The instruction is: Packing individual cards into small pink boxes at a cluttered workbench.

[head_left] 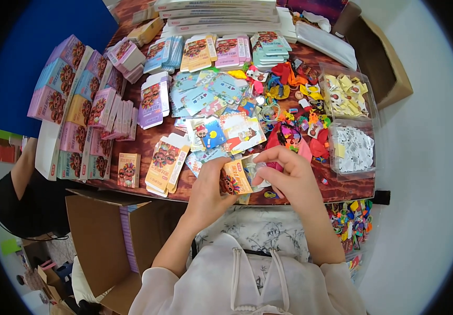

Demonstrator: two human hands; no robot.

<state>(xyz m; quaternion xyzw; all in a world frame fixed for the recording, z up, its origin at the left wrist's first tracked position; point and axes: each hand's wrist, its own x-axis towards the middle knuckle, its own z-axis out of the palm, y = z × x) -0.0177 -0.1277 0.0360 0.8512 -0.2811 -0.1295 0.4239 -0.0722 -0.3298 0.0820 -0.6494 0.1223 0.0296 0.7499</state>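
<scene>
My left hand (208,185) is closed around a small orange-yellow carton (238,177) printed with cartoon figures, held near the table's front edge. At the carton's right end, my right hand (292,177) pinches a small see-through packet (254,167); pink shows between the fingers, and its contents are partly hidden. Just beyond the hands lie a blue card (211,133) and a larger picture card (243,132) on a spread of cards. To the left are flat orange cartons (166,164) and one upright orange box (128,170).
Stacked boxes (74,105) fill the left side. Flat carton piles (199,53) line the back. Colourful small toys (294,115) lie heaped at right, beside a see-through tray (376,152) of paper packets. A cardboard box (97,247) stands below left; a person's leg (24,173) is beyond.
</scene>
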